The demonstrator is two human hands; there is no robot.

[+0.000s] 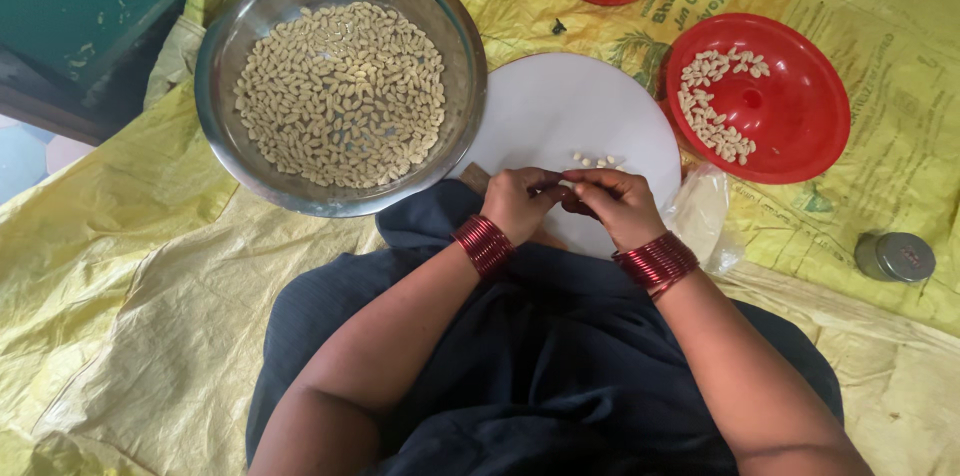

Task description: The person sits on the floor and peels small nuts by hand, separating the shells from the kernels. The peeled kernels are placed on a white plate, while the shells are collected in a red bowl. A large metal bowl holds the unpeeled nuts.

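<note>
My left hand [518, 201] and my right hand [618, 204] are pressed together over the white plate [545, 111], fingers pinched tight on something tiny and dark that I can't see well. A few pale nuts [596, 160] lie on the plate just past my fingertips. If I squeeze too hard, I think the little thing could pop out and land on the yellow sheet [130, 286], not in the steel bowl [225, 46] beside me.

bowl [225, 126]: shiny silver steel
peanuts [340, 91]: pale cream
round board [560, 106]: plain white
lid [800, 116]: bright red
bangles [485, 244]: dark red
sheet [130, 286]: yellow, green print
garment [560, 376]: dark navy
</note>
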